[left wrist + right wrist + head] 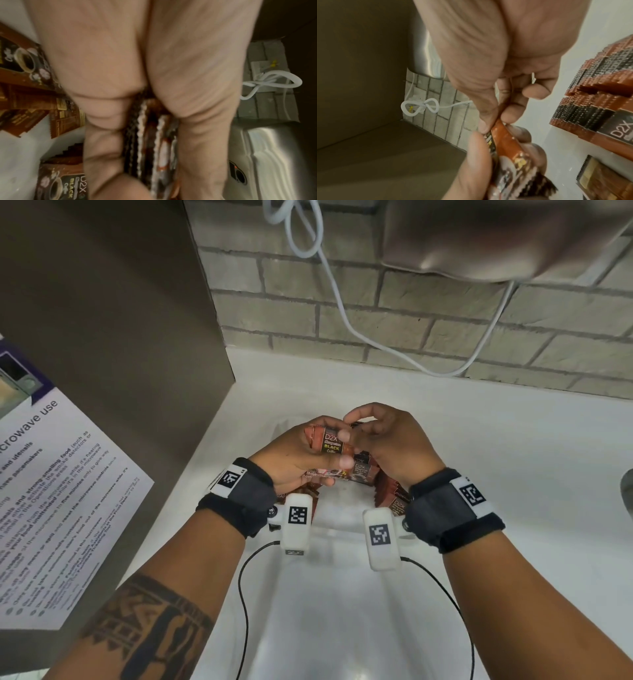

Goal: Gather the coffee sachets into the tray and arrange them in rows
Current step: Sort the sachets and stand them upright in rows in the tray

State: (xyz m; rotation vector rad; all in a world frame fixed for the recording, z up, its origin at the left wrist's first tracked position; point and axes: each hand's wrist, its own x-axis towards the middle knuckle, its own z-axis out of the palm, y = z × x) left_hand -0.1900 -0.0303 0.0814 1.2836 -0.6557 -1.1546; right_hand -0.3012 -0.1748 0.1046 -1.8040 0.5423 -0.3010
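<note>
White counter under a grey brick wall, and over the clear plastic tray both hands work a small bundle of brown-and-black coffee sachets. The left hand clamps the stack edge-on — likely to square it up — while the right hand pinches the top sachet, probably to align it. More sachets stand in a row in the tray below — ranks forming.

A shared office kitchenette: a white counter meets a grey brick backsplash, a printed notice on microwave use is stuck to the brown cabinet side at the counter's left edge, and a steel appliance with a white cord hangs above.
</note>
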